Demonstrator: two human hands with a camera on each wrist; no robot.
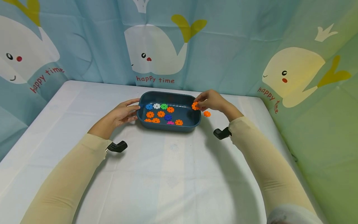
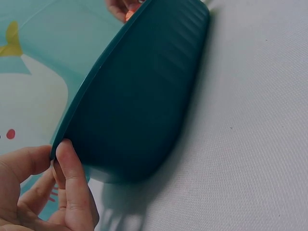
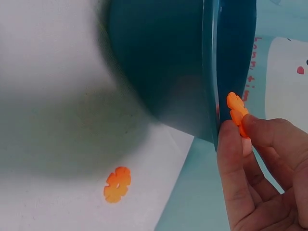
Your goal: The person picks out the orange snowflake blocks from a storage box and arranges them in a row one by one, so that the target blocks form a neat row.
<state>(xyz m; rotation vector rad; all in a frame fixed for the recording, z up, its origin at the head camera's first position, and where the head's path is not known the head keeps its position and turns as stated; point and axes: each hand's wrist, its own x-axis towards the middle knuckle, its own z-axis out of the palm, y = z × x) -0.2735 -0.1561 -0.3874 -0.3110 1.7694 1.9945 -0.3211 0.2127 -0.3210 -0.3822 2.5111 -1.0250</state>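
Observation:
A dark blue-grey plastic basin sits on the table with several notched plastic discs inside, mostly orange, plus blue, white, green and pink ones. My left hand pinches the basin's left rim between thumb and fingers, as the left wrist view shows with the hand at the rim's end. Over the right end of the basin, my right hand holds an orange notched disc between thumb and fingertips, just inside the rim. Another orange disc lies on the table beside the basin's right end.
A white cloth covers the table. Whale-printed curtains hang right behind it and along both sides. Black camera mounts stick out at each wrist.

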